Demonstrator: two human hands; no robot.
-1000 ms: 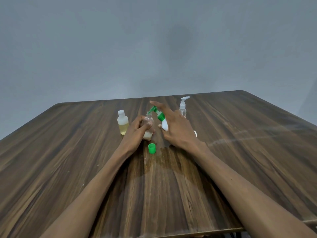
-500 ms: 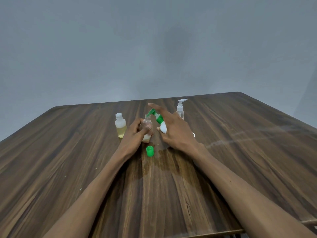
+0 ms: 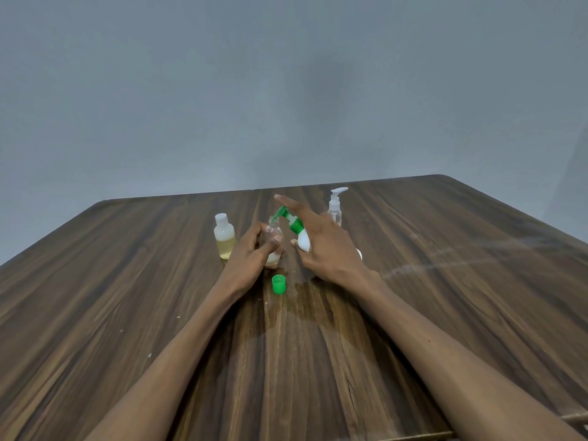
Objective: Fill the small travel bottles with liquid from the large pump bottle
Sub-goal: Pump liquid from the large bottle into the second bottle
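A dark wood-grain counter (image 3: 445, 297) stands before a plain grey wall (image 3: 286, 90). Near its middle, the left hand (image 3: 251, 256) grips a small clear bottle (image 3: 273, 246), fingers (image 3: 254, 232) and thumb curled round it; the bottle is uncapped, upright on the counter, with a little pale liquid at the bottom. The right hand (image 3: 327, 246) holds the white pump bottle (image 3: 302, 240), tilted left, its green nozzle (image 3: 280, 213) at the small bottle's mouth. The forefinger lies straight along the pump top; the thumb presses the white body. Just left of the left hand stands a capped bottle (image 3: 224, 237) about half full of yellow liquid. Behind the right hand stands a clear spray bottle (image 3: 335, 206); its contents cannot be told. A green cap (image 3: 279, 284) sits on the counter between the wrists.
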